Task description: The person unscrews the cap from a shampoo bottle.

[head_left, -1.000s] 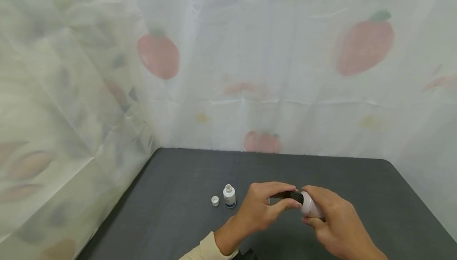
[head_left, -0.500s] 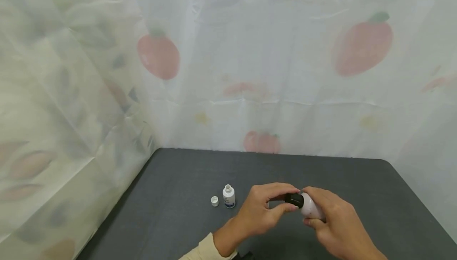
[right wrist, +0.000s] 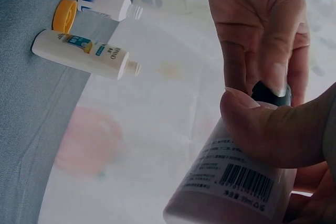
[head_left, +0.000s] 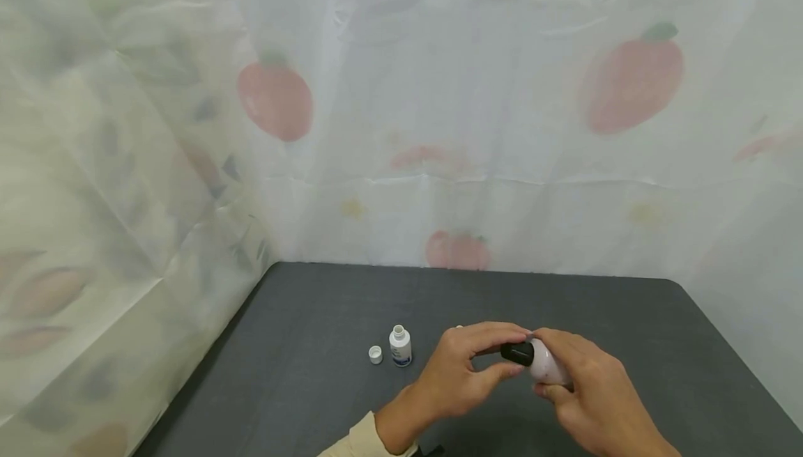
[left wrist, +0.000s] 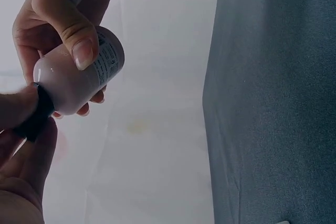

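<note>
A pale pink bottle (right wrist: pixel 220 182) with a printed barcode label lies tilted in my right hand (head_left: pixel 592 384), whose thumb and fingers grip its body. Its black cap (head_left: pixel 518 353) points left. My left hand (head_left: pixel 461 370) pinches that cap between thumb and fingers, as the left wrist view also shows at the bottle's neck end. Left of the hands, a small white bottle (head_left: pixel 400 345) stands upright with its neck uncovered. Beside it rests a white cap (head_left: pixel 375 354). The right wrist view also holds a taller cream bottle (right wrist: pixel 79 53), uncapped, mostly hidden behind my left hand in the head view.
Next to the cream bottle is a yellow cap (right wrist: pixel 64 16). Everything stands on a dark grey table (head_left: pixel 314 304). Pale sheets with printed fruit (head_left: pixel 276 100) hang behind the table and along its left side.
My left fingers have shifted on the black cap, and more of the cap shows between them now. The right hand keeps its hold on the pink bottle, nearly still.
</note>
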`<state>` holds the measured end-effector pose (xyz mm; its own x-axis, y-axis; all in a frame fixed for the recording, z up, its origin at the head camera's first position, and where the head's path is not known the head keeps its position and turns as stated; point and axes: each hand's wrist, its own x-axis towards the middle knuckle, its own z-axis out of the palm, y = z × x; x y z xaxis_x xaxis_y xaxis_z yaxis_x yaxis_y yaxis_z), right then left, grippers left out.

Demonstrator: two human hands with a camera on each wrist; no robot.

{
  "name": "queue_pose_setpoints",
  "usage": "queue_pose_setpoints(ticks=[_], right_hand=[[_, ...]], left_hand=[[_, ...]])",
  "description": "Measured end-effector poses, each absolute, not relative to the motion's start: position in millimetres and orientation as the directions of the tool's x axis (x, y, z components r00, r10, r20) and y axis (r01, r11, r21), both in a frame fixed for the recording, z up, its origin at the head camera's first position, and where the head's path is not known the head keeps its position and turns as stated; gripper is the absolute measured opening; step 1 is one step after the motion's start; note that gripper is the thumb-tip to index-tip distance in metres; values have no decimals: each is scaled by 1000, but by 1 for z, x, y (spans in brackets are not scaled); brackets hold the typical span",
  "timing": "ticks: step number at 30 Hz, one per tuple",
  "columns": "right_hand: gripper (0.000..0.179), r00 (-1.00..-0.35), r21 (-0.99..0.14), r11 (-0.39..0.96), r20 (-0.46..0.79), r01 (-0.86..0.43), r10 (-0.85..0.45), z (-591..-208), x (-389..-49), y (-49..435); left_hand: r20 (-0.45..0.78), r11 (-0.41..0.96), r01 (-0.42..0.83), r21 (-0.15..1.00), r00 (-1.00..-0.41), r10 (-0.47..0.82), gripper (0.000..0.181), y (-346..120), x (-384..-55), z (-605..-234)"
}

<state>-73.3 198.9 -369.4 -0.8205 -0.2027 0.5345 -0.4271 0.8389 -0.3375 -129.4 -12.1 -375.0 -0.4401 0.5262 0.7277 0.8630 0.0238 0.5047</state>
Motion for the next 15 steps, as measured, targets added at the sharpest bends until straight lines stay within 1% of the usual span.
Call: queue_pose_setpoints(ticks=[4,6,9,13,15], right_hand=[[68,-818,-334,840,538,-427,-202,-371,-73,200],[67,-814,-332,840,545,-429,-201,-371,-72,200],[67,-805,-322,841,558,-436,-203,-373,-72,200],[68,-793,-315,838,574,-446,-206,-373,-72,201],[69,-792,-319,837,575,-445,-202,-373,-72,201]], left_hand=[[713,28,846,533,-467,523,33,-12,-129,-376],[720,40,847,529,-474,507,31,-10,-129,-376],[738,51,853,520,-478,476,35,-8,-128,-377],[742,25,844,536,-486,462,46,-6,-126,-378],[738,10,838,546,-487,467,46,-5,-125,-378]])
